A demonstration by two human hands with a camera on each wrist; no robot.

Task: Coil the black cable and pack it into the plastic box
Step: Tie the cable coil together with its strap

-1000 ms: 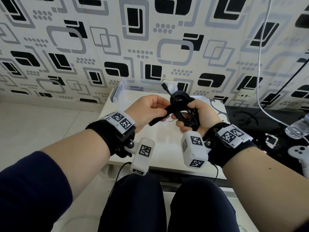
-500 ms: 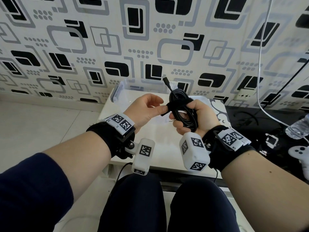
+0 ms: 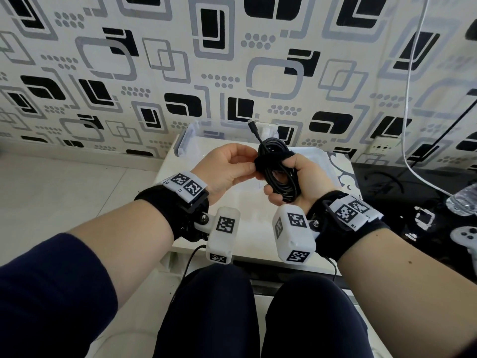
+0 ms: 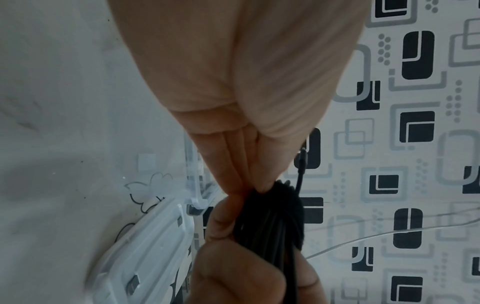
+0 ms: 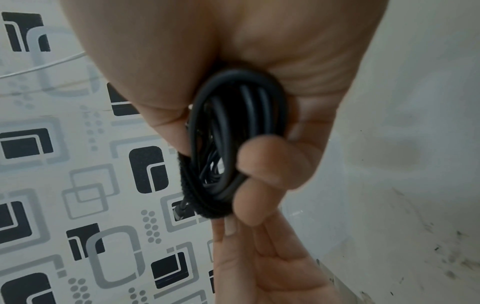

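Hands meet at the centre of the head view, above a glossy white tabletop. Right hand has its fingers curled round the coiled black cable, thumb and fingers clamping the bundle of loops upright in the palm; the right wrist view shows the loops pressed between thumb and fingertips. Left hand, at nine o'clock of the coil, pinches the fuzzy black fabric strap that wraps the top of the bundle, fingertips pressed together on it, as the left wrist view confirms. One free cable end with its plug sticks up at twelve o'clock from the coil. Beyond the hands, at twelve o'clock on the table against the patterned black-and-grey wallpaper, sits the clear plastic box, open, with its clear lid lying beside it. Off at three o'clock lie a white game controller and a clear plastic bottle, well apart from the cable.
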